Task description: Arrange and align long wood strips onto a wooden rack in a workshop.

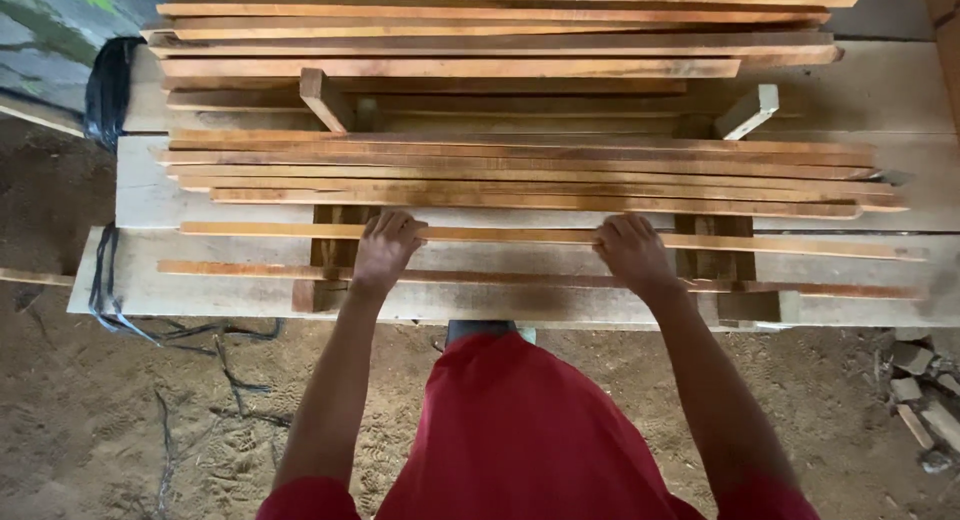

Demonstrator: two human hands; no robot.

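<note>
Both my hands rest on a long thin wooden slat (800, 246) that lies crosswise on a pale plank bench (200, 295). My left hand (383, 248) grips the slat left of centre, fingers curled over its far edge. My right hand (631, 250) grips the same slat right of centre. A second thin slat (240, 270) lies just nearer to me, under my wrists. Beyond the held slat lies a flat row of several reddish-brown slats (520, 170), close together.
A further stack of slats (480, 40) sits at the back, resting on short wooden cross blocks (325, 100). A black strap (105, 90) hangs at the bench's left end. The sandy floor holds dark cords (200, 335) on the left and wood offcuts (915, 390) on the right.
</note>
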